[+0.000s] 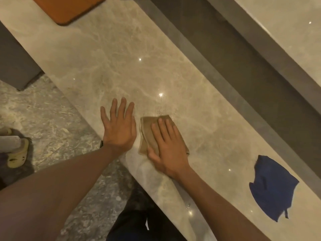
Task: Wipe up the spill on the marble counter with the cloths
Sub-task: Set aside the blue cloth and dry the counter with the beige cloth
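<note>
A beige marble counter (107,66) runs diagonally through the head view. My right hand (166,145) lies flat on a folded tan cloth (147,127), pressing it to the counter near the front edge. Faint wet streaks (161,110) show on the marble just beyond the cloth. My left hand (119,126) rests flat beside it, fingers spread, holding nothing. A crumpled blue cloth (272,188) lies alone on the counter at the right.
An orange board (69,7) sits at the counter's far left end. A dark recessed channel (225,54) and a second marble ledge (284,28) run behind. Below left are the stone floor (52,110) and another person's yellow slipper (18,157).
</note>
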